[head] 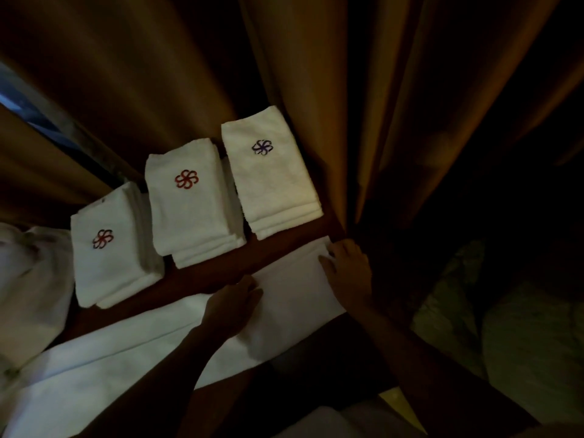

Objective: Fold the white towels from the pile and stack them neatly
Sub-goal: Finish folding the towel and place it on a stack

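A long white towel (132, 358) lies spread along the near side of the dark wooden table (202, 279). My left hand (234, 306) rests flat on it near its middle, fingers straight. At the towel's right end, my right hand (346, 273) presses down with fingers spread over the far corner. Behind the towel stand three stacks of folded white towels: a left stack (110, 248) with a red flower emblem, a middle stack (192, 203) with a red emblem, and a right stack (271, 175) with a purple emblem.
Brown curtains (347, 90) hang right behind the stacks. A heap of unfolded white cloth (28, 279) sits at the left edge. Pale bedding (521, 343) lies in the dark at the right.
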Tool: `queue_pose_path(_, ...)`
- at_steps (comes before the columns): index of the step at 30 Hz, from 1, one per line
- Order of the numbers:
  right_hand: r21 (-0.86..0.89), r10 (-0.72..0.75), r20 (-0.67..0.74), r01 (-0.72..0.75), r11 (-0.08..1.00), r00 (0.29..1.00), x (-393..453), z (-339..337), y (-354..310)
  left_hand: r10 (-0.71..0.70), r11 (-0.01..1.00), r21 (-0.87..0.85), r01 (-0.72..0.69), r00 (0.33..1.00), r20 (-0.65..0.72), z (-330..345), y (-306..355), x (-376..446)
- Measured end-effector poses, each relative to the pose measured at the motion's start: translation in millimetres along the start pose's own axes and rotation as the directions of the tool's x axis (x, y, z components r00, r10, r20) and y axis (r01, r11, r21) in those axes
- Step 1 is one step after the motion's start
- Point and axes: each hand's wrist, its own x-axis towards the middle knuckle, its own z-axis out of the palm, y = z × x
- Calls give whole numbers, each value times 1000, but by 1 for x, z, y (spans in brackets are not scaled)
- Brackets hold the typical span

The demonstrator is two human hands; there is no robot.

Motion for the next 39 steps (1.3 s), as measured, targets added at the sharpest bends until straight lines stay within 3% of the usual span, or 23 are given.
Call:
queue_pose_path(2, 34, 55, 17, -56, 998, 998, 4, -1, -2, 30, 998, -53, -32, 999, -32, -3, -1, 2)
queue_pose_path(4, 31, 97, 33, -98, 995, 995, 8, -5, -3, 145, 985, -75, -153, 984, -102, -4, 5, 8)
queue_pose_path(9, -217, 135, -30, -139, 966, 990, 13, -13, -7, 318, 938, -106, -330, 941, -120, -4, 37, 36)
queue_pose_path(11, -212, 137, -35, -142, 967, 990, 15, -12, -12, 362, 923, -70, -379, 915, -181, -1, 48, 48)
queue_pose_path(14, -91, 253, 50, -248, 964, 966, 21, -10, -19, 339, 935, -30, -354, 913, -226, 2, 56, 59)
queue_pose_path(17, -55, 285, 22, -283, 957, 958, 24, -4, -18, 329, 943, 11, -333, 926, -186, -1, 54, 68)
queue_pose_path(21, -143, 260, 7, -257, 956, 965, 24, 1, -16, 315, 949, 46, -312, 939, -135, -3, 51, 79)
queue_pose_path(30, -227, 197, 123, -165, 960, 973, 12, -14, -8, 174, 975, -96, -201, 956, -236, 9, 38, 67)
queue_pose_path(39, -347, 318, 83, -271, 898, 945, 12, -21, -12, 190, 959, -191, -210, 975, -118, 2, 31, 68)
